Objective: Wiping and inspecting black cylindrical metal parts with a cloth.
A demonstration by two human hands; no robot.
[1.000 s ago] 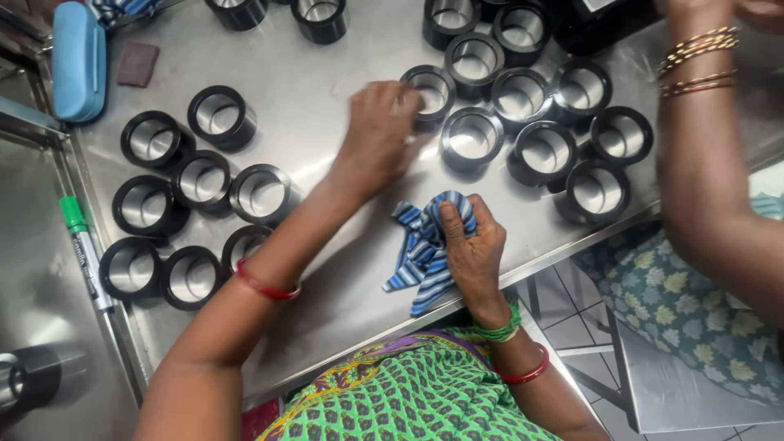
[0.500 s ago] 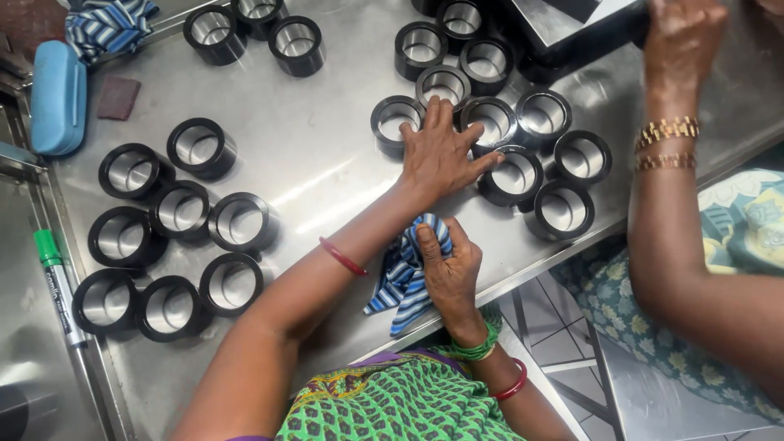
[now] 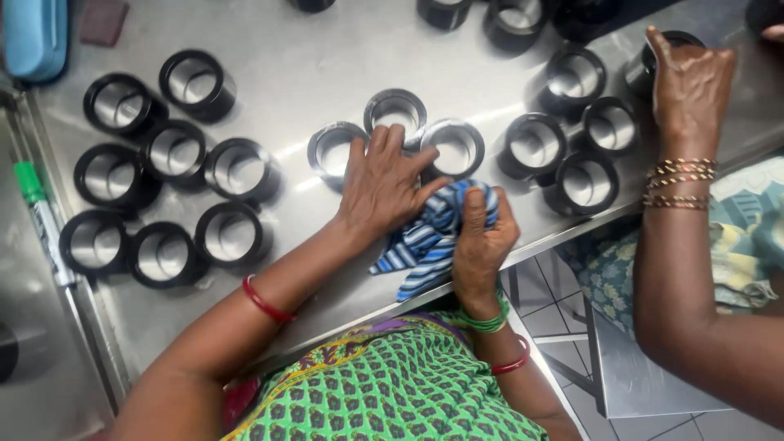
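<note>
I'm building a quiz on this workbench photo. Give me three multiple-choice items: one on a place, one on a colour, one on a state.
1. Where does the green-capped marker lie?
A. at the left edge of the steel table
B. between the two hands
C. inside a ring

2. What colours is the striped cloth?
A. red and yellow
B. blue and white
C. plain black

3. What is the right hand doing?
A. lying open and flat
B. holding a marker
C. closed on the cloth

Answers:
1. A: the marker lies along the left rim, beside the black rings.
2. B: blue and white stripes show between the fingers.
3. C: its fingers curl round the bunched cloth, while the left hand lies spread, its fingertips at a grey ring.
</note>
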